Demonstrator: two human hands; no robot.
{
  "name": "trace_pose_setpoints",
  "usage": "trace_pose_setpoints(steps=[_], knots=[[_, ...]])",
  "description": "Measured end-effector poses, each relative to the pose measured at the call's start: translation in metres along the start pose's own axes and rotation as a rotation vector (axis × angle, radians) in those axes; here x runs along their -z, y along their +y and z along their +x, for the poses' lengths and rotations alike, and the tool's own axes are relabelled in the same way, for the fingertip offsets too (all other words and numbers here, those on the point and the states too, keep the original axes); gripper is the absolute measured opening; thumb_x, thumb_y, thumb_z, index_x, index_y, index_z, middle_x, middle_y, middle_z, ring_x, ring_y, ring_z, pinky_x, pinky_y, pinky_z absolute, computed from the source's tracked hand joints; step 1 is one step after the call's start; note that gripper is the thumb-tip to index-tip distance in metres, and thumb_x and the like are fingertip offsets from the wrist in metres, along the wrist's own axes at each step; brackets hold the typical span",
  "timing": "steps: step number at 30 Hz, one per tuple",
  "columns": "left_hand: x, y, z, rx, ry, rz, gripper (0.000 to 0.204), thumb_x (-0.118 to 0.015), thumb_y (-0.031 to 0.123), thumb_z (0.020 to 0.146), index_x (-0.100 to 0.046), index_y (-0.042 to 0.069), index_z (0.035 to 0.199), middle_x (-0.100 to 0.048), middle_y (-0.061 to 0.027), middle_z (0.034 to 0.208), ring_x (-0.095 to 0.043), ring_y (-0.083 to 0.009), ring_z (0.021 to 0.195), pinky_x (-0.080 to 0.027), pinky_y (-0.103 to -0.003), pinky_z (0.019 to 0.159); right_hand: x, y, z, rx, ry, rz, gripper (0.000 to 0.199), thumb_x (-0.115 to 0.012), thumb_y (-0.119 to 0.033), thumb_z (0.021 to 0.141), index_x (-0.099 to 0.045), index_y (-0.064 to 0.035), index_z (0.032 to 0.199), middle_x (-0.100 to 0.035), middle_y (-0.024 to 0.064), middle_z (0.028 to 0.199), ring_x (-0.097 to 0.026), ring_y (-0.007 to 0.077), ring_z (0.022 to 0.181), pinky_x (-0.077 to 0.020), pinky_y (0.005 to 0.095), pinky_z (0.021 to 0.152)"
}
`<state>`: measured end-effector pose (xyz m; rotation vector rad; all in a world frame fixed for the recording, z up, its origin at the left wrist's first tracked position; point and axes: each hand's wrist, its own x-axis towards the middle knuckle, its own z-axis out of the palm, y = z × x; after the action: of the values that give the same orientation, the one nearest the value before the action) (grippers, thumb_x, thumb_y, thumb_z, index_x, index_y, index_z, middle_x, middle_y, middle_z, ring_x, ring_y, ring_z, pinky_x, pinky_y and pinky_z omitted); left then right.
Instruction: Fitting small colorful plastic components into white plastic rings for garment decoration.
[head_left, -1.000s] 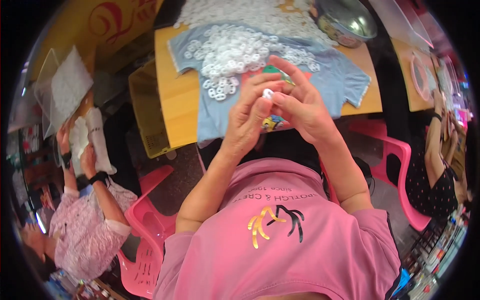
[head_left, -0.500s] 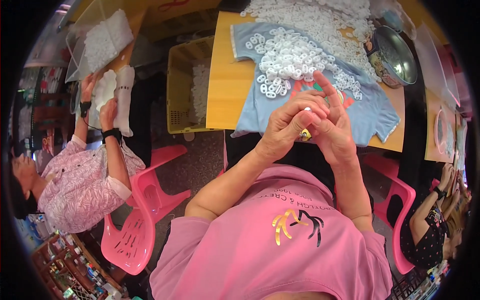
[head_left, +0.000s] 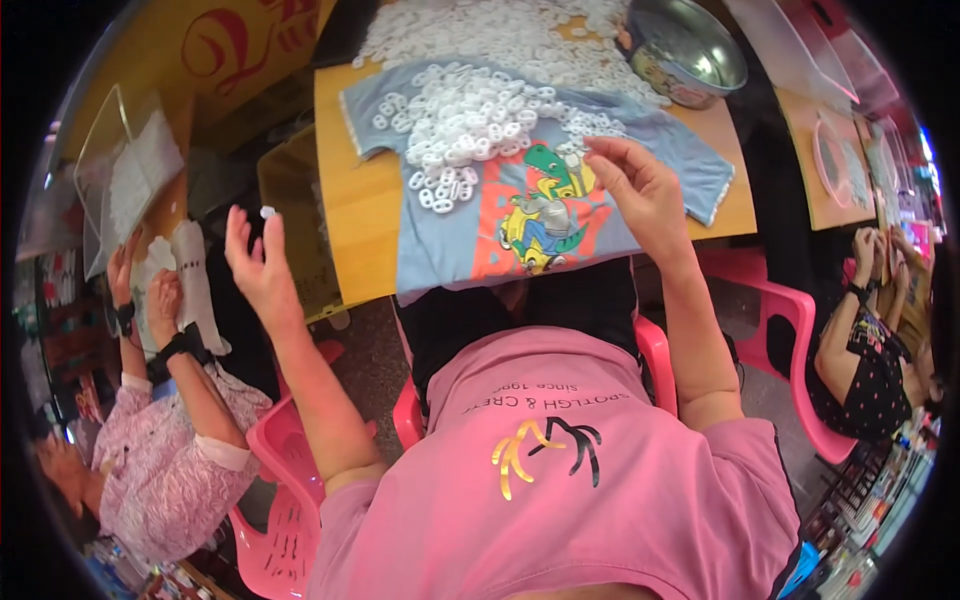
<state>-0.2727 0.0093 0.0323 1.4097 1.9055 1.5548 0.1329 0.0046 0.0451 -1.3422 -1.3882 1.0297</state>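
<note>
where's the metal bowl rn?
Head view, top right: the metal bowl sits on the wooden table, beside the pile of white rings, beyond the right hand.

A shirt (head_left: 500, 215) lies spread on the table (head_left: 345, 200), a heap of small rings (head_left: 470, 130) on its far half. Behind and to the right sits a bowl (head_left: 685, 50). The right hand (head_left: 640, 190) hovers over the shirt's right side; the left hand (head_left: 255, 265) is raised off the table's left edge, a small piece (head_left: 267, 212) at its fingertips.
</note>
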Motion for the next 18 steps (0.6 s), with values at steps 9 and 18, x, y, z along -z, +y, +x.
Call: trace_pose_setpoints(steps=[9,18], knots=[[-0.058,0.071,-0.066,0.042,-0.360,-0.381,0.027,-0.055,0.005,0.096,-0.056,-0.002,0.122,-0.061,-0.0079,0.112,-0.060,-0.0131,0.095,-0.047,-0.027,0.087,0.025,0.014,0.016,0.271,0.161,-0.548,0.013,-0.068,-0.007,0.085,-0.070,-0.0031,0.097,-0.062,0.0060,0.082,-0.057,0.0129,0.066,-0.0447,0.0260,0.061],[-0.118,0.097,-0.110,-0.039,-0.727,-0.483,0.024,-0.056,0.000,0.093,-0.059,0.000,0.117,-0.062,-0.0078,0.107,-0.063,-0.0129,0.089,-0.050,-0.026,0.079,0.005,0.018,0.035,0.437,0.000,-0.849,0.012,-0.070,-0.016,0.082,-0.072,-0.0118,0.093,-0.058,0.0065,0.088,-0.062,0.0257,0.079,-0.0486,0.0371,0.067]])
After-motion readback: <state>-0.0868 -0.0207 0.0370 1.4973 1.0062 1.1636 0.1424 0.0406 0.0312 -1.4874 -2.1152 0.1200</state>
